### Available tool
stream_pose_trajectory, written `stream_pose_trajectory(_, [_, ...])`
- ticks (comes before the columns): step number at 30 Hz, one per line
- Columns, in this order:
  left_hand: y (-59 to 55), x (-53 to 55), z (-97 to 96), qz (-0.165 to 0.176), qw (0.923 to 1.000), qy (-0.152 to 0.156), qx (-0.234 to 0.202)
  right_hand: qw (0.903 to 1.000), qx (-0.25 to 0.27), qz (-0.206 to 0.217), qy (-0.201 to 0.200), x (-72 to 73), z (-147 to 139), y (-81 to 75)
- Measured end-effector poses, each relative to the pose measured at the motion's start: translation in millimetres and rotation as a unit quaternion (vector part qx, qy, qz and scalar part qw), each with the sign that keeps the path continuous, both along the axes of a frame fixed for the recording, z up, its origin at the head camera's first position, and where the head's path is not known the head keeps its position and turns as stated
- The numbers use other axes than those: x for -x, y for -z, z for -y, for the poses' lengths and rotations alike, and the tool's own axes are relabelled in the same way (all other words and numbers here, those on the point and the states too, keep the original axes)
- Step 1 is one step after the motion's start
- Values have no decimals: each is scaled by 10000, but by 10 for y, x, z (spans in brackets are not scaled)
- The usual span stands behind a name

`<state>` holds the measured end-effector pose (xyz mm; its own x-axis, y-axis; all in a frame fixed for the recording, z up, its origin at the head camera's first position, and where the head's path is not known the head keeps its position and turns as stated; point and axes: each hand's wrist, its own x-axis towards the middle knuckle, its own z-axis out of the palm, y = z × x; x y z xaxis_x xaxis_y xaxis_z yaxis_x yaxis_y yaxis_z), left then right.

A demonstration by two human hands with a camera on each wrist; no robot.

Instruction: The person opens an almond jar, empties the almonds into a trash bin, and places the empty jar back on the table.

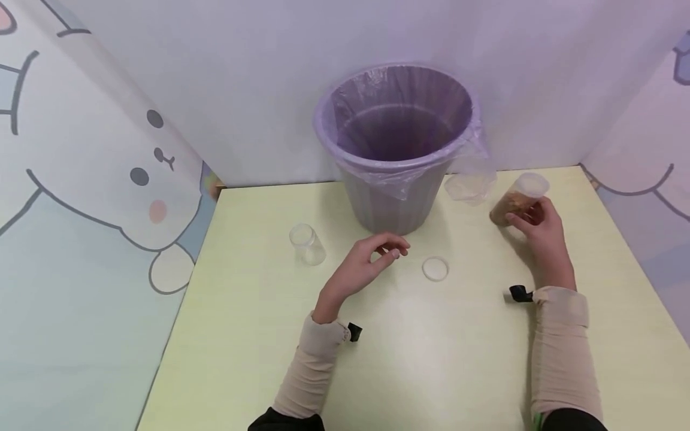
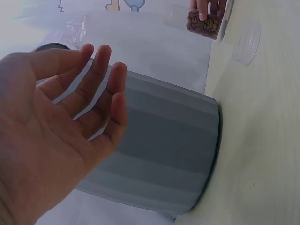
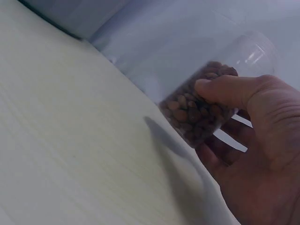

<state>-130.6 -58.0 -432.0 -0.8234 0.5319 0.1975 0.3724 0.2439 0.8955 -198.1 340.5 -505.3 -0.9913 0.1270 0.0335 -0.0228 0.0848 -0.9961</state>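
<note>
On the right of the table, my right hand (image 1: 547, 239) grips a clear jar (image 1: 507, 206) partly filled with brown nut-like pieces. In the right wrist view the thumb presses along the jar's side and the fingers wrap underneath; the jar (image 3: 201, 103) leans, its base close over the tabletop. My left hand (image 1: 361, 266) hovers in front of the grey bin (image 1: 390, 200) with nothing in it. Its fingers (image 2: 101, 70) are loosely bent and spread apart. Between the two hands lies a round clear lid (image 1: 435, 269), flat on the table.
An empty-looking clear jar (image 1: 308, 245) stands left of the bin. A thin plastic liner (image 1: 399, 90) covers the bin's inside and folds over its rim. Clear, crumpled-looking plastic (image 1: 469, 187) lies by the bin's right side. A pale curtain (image 1: 242, 90) hangs behind the table (image 1: 420, 359).
</note>
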Motion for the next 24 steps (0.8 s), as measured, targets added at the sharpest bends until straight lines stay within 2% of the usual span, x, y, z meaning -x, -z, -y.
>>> stream_pose_trajectory(4, [-8, 3, 14, 5, 10000, 60, 10, 9969, -190, -223, -724, -26, -18, -85])
stream_pose_trajectory(10, [9, -5, -4, -28, 9993, 314, 188, 9845, -696, -281, -1588, -74, -1, -185])
stream_pose_trajectory(18, [6, -37, -104, -118, 9981, 565, 218, 9605, -1390, -295, -2391, -222, 231, -567])
stream_pose_trajectory(24, [2, -98, -218, -287, 9975, 611, 224, 9386, -1359, -468, -3137, -318, 380, -719])
